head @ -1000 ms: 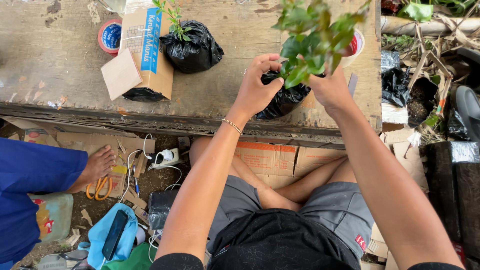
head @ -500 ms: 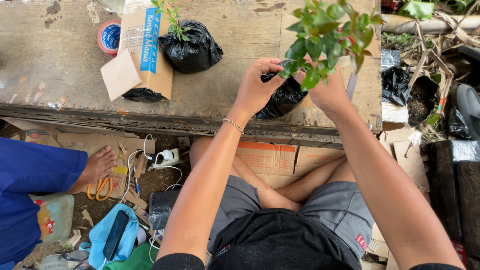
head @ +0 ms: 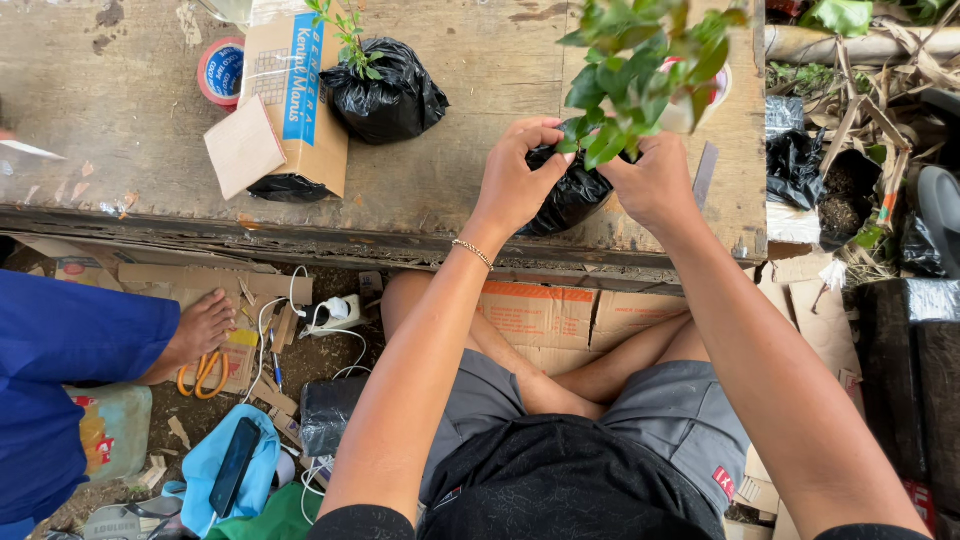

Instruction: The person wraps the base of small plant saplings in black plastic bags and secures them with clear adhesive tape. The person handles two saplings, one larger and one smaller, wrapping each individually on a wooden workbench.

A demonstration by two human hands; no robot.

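Left hand [head: 520,175] and right hand [head: 655,180]: I see both gripping the black plastic grow bag [head: 570,195] with its leafy green seedling [head: 645,60] | near the worn wooden counter [head: 480,90] edge | risk: bag slips off, spilling soil.

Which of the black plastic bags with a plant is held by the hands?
The black bag with the bushy plant, gripped by both hands at the table's near edge; the other stands beside the cardboard box.

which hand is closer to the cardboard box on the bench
Left. The left hand grips the black plant bag on the side facing the cardboard box; the right hand holds the bag's far side, farther from the box. Neither touches the box.
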